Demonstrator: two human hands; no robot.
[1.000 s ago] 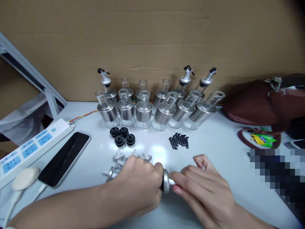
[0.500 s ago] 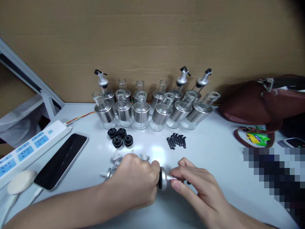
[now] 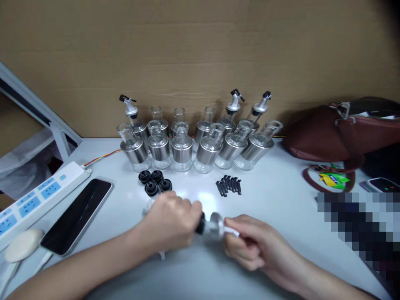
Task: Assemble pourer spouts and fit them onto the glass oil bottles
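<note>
Your left hand (image 3: 170,218) has closed its grip on the black stopper end, and your right hand (image 3: 246,241) pinches the metal pourer (image 3: 215,221) by its spout. Since a moment ago the pair has lifted slightly off the surface (image 3: 281,200) and shifted left, toward the loose black stoppers (image 3: 154,182); the two parts look nearly joined.

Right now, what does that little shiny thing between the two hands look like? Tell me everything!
The spout piece is small, with a shiny silver metal-looking collar and a black part at its left end. It lies sideways just above the white table. The left hand grips the black end; the right hand pinches the silver end. Motion blur hides finer detail.
</note>
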